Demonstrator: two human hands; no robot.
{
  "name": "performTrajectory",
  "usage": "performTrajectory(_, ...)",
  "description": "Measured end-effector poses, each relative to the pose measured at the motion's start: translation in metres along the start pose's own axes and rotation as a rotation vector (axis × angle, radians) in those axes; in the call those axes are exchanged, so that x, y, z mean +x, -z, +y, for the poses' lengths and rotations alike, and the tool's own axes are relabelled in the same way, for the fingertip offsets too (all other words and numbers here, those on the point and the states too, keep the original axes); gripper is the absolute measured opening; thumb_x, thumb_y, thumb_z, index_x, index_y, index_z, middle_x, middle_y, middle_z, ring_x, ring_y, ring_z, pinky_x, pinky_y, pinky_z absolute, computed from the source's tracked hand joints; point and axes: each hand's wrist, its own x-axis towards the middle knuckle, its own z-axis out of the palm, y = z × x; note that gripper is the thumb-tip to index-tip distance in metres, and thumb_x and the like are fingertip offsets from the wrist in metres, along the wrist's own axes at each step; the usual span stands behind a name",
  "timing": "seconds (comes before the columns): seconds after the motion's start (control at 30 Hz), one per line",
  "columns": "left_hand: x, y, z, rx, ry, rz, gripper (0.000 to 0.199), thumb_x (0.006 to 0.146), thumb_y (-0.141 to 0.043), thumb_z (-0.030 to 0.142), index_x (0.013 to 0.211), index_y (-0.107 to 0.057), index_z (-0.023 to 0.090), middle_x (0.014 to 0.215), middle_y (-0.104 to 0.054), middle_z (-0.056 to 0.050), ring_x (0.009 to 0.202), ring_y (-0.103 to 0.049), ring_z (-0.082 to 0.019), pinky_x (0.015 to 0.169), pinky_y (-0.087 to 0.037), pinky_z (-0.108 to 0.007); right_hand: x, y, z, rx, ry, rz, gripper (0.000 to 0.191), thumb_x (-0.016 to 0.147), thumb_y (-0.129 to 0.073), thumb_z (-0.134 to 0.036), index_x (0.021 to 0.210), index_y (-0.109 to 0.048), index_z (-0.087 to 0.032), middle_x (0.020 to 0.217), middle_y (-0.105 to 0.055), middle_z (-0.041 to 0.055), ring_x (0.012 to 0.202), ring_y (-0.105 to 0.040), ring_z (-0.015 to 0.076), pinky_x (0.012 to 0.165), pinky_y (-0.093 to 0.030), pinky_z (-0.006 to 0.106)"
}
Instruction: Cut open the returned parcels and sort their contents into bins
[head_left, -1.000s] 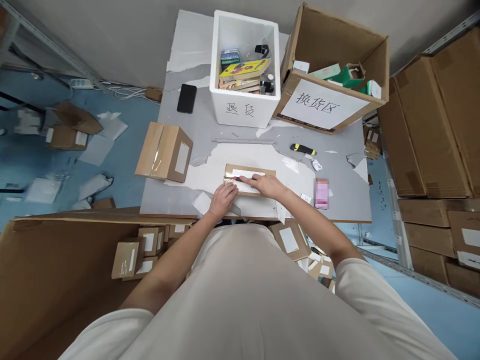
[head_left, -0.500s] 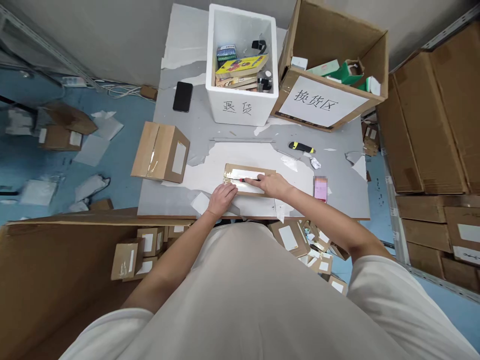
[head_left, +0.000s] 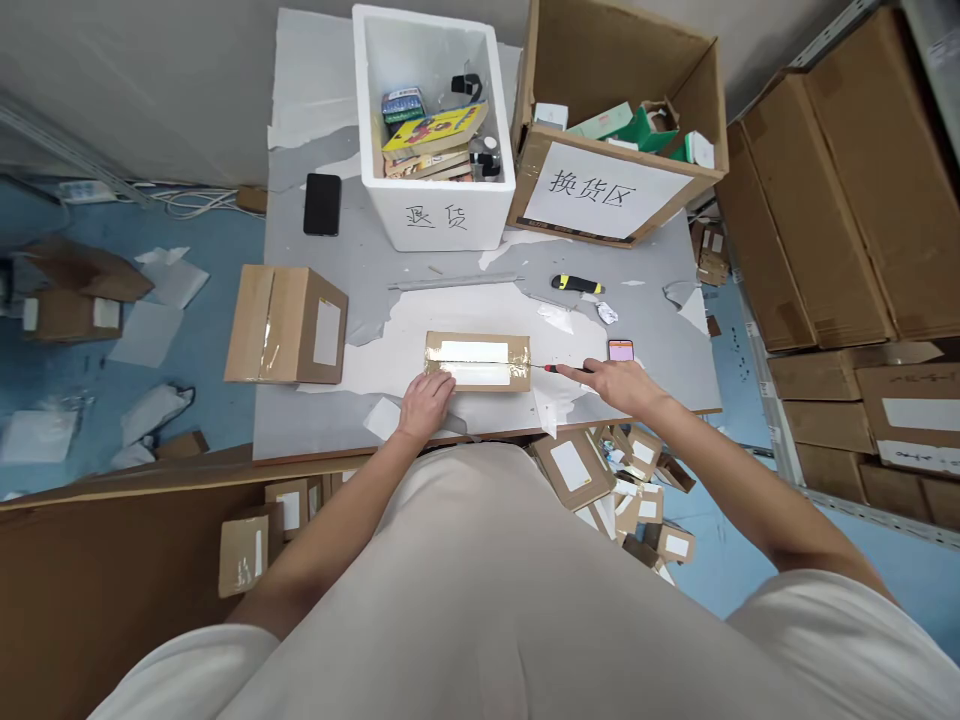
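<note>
A flat cardboard box (head_left: 519,348) lies near the front edge of the table, with clear tape at its ends. Its white label (head_left: 474,351) is split by a lengthwise slit. My left hand (head_left: 426,405) grips the box at its front left corner, fingers closed over the edge. Just off the box's right end, my right hand (head_left: 619,383) is closed around a slim pointed tool with a red-and-black handle (head_left: 552,368). The tool's thin tip points left, in line with the slit. Whether the tip touches the box I cannot tell.
A closed carton (head_left: 289,322) stands at the left. Behind are a white foam bin (head_left: 442,215) holding books and a labelled cardboard box (head_left: 607,200). A yellow-black utility knife (head_left: 577,284), a black phone (head_left: 322,205) and a lit phone (head_left: 620,350) lie on the table (head_left: 300,420).
My right hand has drawn the tool rightward along the box and off its right end, uncovering the split label. My left hand stays at the front left corner. The view has shifted somewhat.
</note>
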Motion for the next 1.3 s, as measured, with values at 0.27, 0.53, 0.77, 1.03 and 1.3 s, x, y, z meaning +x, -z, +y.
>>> performTrajectory(0.27, 0.029, 0.028, 0.006, 0.106, -0.095, -0.166, 0.04, 0.079, -0.061, 0.036, 0.115, -0.06, 0.018, 0.118, -0.06, -0.015, 0.116, -0.052, -0.032, 0.105, -0.028, -0.05, 0.001, -0.085, -0.014, 1.101, -0.222, 0.387, 0.055, 0.093, -0.042, -0.037, 0.147, -0.034, -0.025, 0.088, -0.065, 0.0048, 0.058, -0.055, 0.0127, 0.054, -0.047, 0.027)
performTrajectory(0.53, 0.067, 0.033, 0.005, 0.203, -0.016, -0.369, 0.123, 0.051, -0.076, 0.064, 0.148, -0.02, 0.012, 0.154, -0.02, -0.022, 0.142, -0.011, -0.043, 0.112, -0.006, -0.06, 0.023, -0.114, -0.066, 1.769, -0.32, 0.361, 0.07, 0.084, -0.055, -0.047, 0.147, -0.033, -0.027, 0.09, -0.064, 0.0029, 0.045, -0.044, 0.0054, 0.04, -0.043, 0.022)
performTrajectory(0.77, 0.069, 0.027, -0.003, 0.15, -0.053, -0.349, 0.123, 0.05, -0.076, 0.063, 0.147, -0.023, 0.009, 0.15, -0.026, -0.024, 0.139, -0.018, -0.042, 0.112, -0.019, -0.054, 0.029, -0.118, -0.062, 1.836, -0.237, 0.304, 0.07, 0.084, -0.057, -0.045, 0.148, -0.03, -0.031, 0.089, -0.061, 0.0011, 0.045, -0.046, 0.0047, 0.04, -0.042, 0.02)
performTrajectory(1.03, 0.078, 0.017, -0.011, 0.09, -0.093, -0.264, 0.121, 0.05, -0.075, 0.062, 0.145, -0.025, 0.005, 0.146, -0.029, -0.026, 0.133, -0.026, -0.045, 0.113, -0.019, -0.054, 0.044, -0.106, -0.039, 1.768, -0.163, 0.253, 0.071, 0.083, -0.06, -0.04, 0.148, -0.032, -0.027, 0.068, -0.056, -0.0043, 0.043, -0.044, 0.0061, 0.038, -0.035, 0.019)
performTrajectory(1.3, 0.074, 0.012, -0.01, 0.024, -0.034, -0.224, 0.12, 0.049, -0.077, 0.059, 0.145, -0.026, 0.009, 0.146, -0.029, -0.024, 0.133, -0.026, -0.046, 0.112, -0.019, -0.056, 0.006, -0.119, -0.048, 1.759, -0.114, 0.094, 0.069, 0.084, -0.058, -0.042, 0.147, -0.035, -0.026, 0.063, -0.054, -0.005, 0.041, -0.041, 0.0066, 0.038, -0.035, 0.02)
